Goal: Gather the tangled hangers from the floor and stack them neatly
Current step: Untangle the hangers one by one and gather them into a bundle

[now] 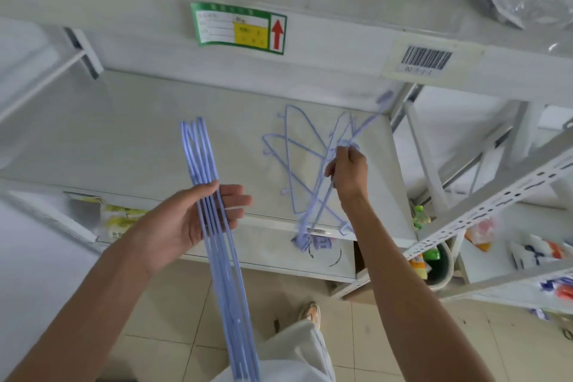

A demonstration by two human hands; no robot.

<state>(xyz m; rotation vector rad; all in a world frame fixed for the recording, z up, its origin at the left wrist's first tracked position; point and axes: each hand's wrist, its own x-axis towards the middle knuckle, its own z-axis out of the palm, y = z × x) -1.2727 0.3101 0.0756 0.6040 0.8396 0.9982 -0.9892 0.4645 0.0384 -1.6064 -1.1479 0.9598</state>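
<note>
Head camera looks down on thin, smooth lilac wire hangers; my left hand has its fingers half curled, thumb across a flat, aligned bundle of hangers that runs edge-on from the shelf down past my trouser leg; my right hand pinches shut on the hooks of a tangled cluster of hangers, their triangles splayed over the white metal shelf; a green label and barcode tag sit on the beam above; perforated uprights crowd the right; tiled floor lies open below.
</note>
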